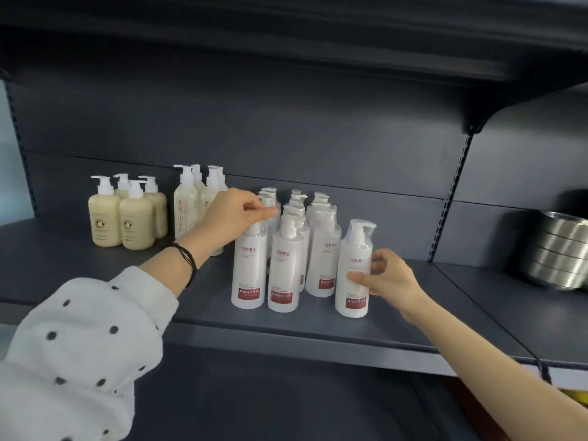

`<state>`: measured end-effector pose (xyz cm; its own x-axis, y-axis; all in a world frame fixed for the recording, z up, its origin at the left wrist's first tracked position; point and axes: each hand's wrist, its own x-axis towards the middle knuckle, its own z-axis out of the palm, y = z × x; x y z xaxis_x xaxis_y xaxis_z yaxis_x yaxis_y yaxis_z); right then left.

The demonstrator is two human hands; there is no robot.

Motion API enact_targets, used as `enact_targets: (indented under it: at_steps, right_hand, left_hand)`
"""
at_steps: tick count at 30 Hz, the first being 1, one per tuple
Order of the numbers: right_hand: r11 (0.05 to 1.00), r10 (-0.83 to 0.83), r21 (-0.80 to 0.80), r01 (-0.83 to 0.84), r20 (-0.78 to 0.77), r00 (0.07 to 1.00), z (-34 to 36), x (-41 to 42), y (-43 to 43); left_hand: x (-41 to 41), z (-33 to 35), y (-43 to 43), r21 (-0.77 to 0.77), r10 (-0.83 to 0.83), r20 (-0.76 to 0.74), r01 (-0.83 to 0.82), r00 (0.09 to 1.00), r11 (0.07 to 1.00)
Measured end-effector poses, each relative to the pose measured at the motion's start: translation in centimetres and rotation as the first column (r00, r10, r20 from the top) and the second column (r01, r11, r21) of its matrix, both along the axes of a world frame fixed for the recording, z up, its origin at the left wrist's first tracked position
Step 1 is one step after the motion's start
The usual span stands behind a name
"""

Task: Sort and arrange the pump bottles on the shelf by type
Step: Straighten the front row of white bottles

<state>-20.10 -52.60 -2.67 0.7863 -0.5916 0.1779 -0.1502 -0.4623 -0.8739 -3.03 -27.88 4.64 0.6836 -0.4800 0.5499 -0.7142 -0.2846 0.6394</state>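
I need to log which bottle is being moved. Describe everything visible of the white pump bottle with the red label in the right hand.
The tall white plastic pump bottle has a red label band near its base, red characters higher up and a white pump head under clear wrap. It stands upright on the dark grey metal shelf, just right of the other white bottles. The right hand grips its middle, thumb in front, fingers behind.

The single head-worn view looks forward and slightly down, close on the dark shelf (pixel 318 332) at arm's reach.
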Motion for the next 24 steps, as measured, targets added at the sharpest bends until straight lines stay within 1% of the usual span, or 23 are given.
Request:
enact_targets:
  at_steps: [3,6,8,11,14,15,16,18,20,22,23,24]
  right_hand:
    - [1.0,0.019,0.004,-0.019,0.011,1.0,-0.2,0.6,2.6]
    - [0.999,0.037,0.01,-0.037,0.033,0.999,-0.4,1.8,4.5]
    - [0.999,0.033,-0.007,-0.032,0.045,0.998,-0.5,2.5,5.5]
    - [0.998,0.005,-0.056,-0.002,0.052,0.999,-0.5,3.0,6.9]
    - [0.999,-0.007,-0.037,0.01,0.087,0.996,-1.2,2.9,7.1]
    - [1.0,-0.01,-0.017,0.012,0.117,0.993,-1.6,2.7,7.2]
    - [1.0,-0.018,0.007,0.017,0.157,0.987,-2.1,2.6,7.3]
    - [0.997,-0.054,0.064,0.04,0.229,0.972,-2.9,2.5,7.6]
    - [0.99,-0.061,0.141,0.025,0.254,0.965,-3.4,2.9,7.6]
    - [0.961,-0.023,0.274,-0.042,0.23,0.973,-3.4,3.6,7.7]
    - [0.934,0.002,0.348,-0.076,0.209,0.978,-3.6,4.1,7.6]
    - [0.908,0.035,0.403,-0.114,0.199,0.979,-3.5,4.5,7.8]
  left_hand:
    - [0.3,0.0,0.0,-0.003,0.004,0.001,-0.004,1.0,1.0]
    - [0.6,-0.1,0.1,-0.008,-0.005,0.052,0.006,0.999,1.0]
    - [0.6,-0.4,0.2,-0.031,-0.025,0.071,0.028,0.997,0.999]
    - [0.9,-1.1,0.8,-0.059,-0.094,0.058,0.098,0.994,0.993]
    - [1.0,-2.5,1.6,-0.133,-0.115,0.089,0.126,0.989,0.983]
    - [1.2,-3.2,1.8,-0.183,-0.105,0.053,0.113,0.993,0.977]
    - [1.5,-4.0,2.0,-0.23,-0.1,-0.033,0.09,0.994,0.969]
    - [1.7,-5.8,1.8,-0.273,-0.096,-0.263,0.021,0.96,0.962]
    - [1.3,-7.5,1.2,-0.266,-0.094,-0.479,-0.043,0.873,0.963]
    - [0.6,-8.8,0.4,-0.33,-0.198,-0.645,-0.035,0.738,0.943]
    - [0.2,-9.4,0.0,-0.371,-0.264,-0.685,-0.013,0.679,0.929]
    - [0.0,-9.8,-0.3,-0.401,-0.308,-0.702,0.002,0.643,0.916]
